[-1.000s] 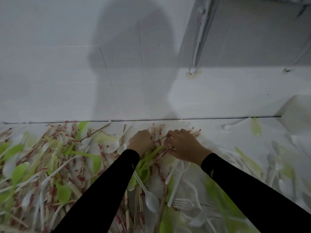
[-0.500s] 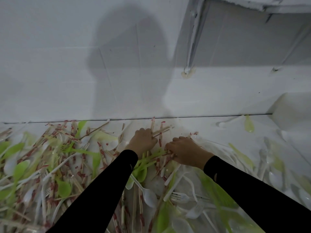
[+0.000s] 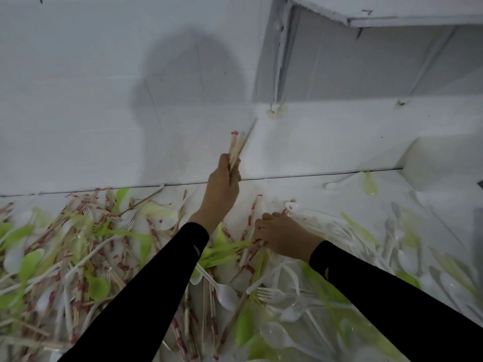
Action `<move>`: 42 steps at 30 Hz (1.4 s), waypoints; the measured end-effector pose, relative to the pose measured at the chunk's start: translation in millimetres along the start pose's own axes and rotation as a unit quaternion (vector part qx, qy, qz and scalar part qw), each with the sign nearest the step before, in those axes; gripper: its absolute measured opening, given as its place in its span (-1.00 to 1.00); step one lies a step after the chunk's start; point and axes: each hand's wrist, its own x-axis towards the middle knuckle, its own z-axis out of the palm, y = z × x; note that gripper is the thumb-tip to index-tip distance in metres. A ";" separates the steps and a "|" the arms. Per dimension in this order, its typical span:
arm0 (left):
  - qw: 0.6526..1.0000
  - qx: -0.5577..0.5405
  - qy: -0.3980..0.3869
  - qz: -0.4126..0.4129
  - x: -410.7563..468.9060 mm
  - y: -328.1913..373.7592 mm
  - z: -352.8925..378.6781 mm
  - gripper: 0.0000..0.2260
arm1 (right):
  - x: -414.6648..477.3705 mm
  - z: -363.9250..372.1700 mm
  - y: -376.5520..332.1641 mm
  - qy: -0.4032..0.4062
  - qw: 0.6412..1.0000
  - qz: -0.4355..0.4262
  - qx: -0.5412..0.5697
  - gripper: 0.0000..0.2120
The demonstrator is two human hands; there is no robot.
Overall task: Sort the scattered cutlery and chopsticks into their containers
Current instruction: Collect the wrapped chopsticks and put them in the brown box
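Several chopsticks [image 3: 237,146] are clamped in the grip of your left hand [image 3: 224,182]; align their tips while your right hand [image 3: 283,239], grip unclear, frees another.

The white table [image 3: 308,197] carries chopsticks [image 3: 154,235] and green spoons [image 3: 98,287] heaped from 9 to 6 o'clock. White forks [image 3: 269,293] and white spoons [image 3: 406,261] lie toward 4 o'clock.

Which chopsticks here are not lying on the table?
The small bundle of chopsticks gripped in the left hand, held up before the white wall; all others lie in the pile.
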 end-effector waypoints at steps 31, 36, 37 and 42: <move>0.947 -0.267 0.052 -0.172 -86.5 -32.2 -20.5 -0.78 | -25.7 -44.5 -31.0 0.226 0.646 0.342 0.644 -0.54; 0.919 -0.343 -0.011 -0.193 -64.9 -27.0 -44.0 -0.67 | -20.3 -46.2 -19.7 0.193 0.684 0.360 0.604 -0.61; 0.917 -0.348 -0.039 -0.192 -60.2 -25.2 -50.0 -0.66 | -17.2 -49.4 -16.3 0.194 0.691 0.355 0.599 -0.65; 0.923 -0.323 -0.109 -0.177 -47.6 -7.6 -76.7 -0.65 | -3.9 -54.0 -10.2 0.140 0.767 0.288 0.557 -0.73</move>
